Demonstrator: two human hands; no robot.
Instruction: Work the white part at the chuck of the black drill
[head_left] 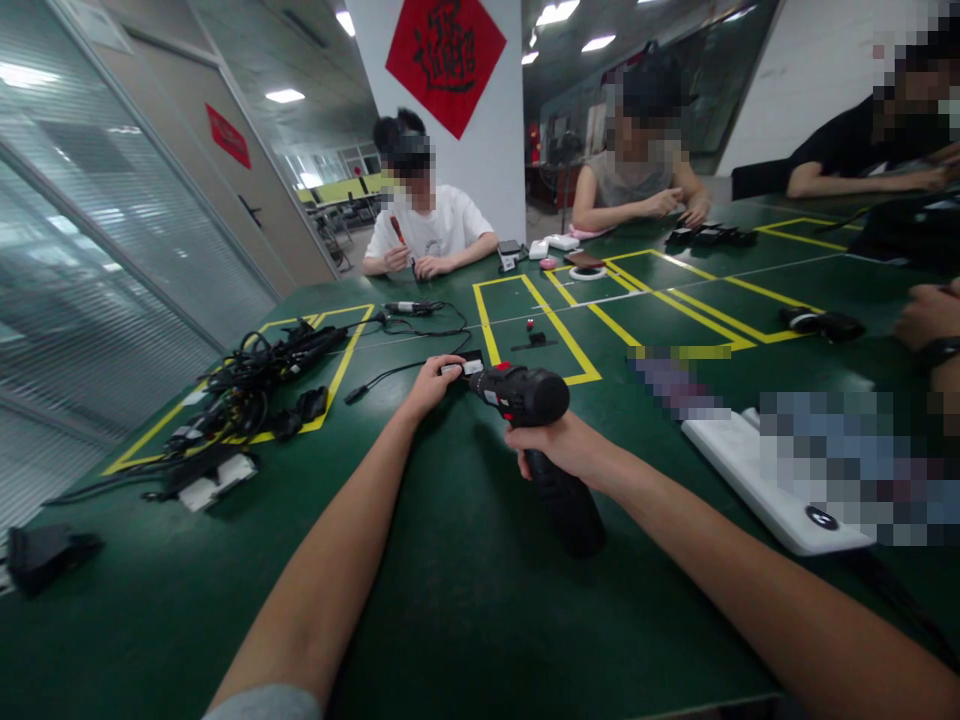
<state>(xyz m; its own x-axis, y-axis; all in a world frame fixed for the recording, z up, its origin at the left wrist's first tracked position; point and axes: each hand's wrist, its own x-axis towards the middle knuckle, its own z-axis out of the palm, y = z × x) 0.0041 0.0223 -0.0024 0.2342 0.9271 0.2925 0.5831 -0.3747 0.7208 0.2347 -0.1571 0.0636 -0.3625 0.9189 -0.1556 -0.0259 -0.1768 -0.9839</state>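
Note:
My right hand is wrapped around the grip of a black and red cordless drill, whose chuck points left. A small black box with a white label lies on the green table, and the fingers of my left hand are closed on its near left side. The drill's tip meets or nearly meets this box; the exact contact is too small to tell. From beside the box a thin black cable runs left to a plug.
Tangled black cables and adapters cover the left of the table. At right stands a white monitor or laptop-like device. Small dark parts lie beyond the drill. Across the table sit co-workers, one holding a screwdriver.

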